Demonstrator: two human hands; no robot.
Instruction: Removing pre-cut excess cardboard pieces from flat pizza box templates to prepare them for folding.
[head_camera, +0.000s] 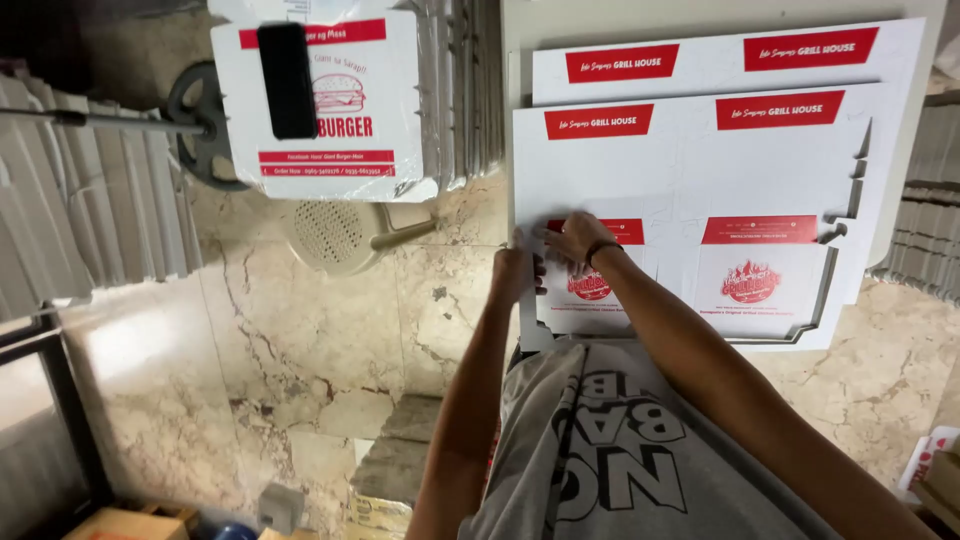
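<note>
While both hands press the top sheet (690, 200), left hand (512, 272) pinching its edge, right hand (578, 238) flat, folding starts; next, bend that flap.

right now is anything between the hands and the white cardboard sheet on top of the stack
Nothing visible does. The right hand lies flat on the top die-cut cardboard sheet near its red printed panel, and the left hand is at the sheet's left edge. Both touch it directly, with no other thing lying over that part of the sheet.
</note>
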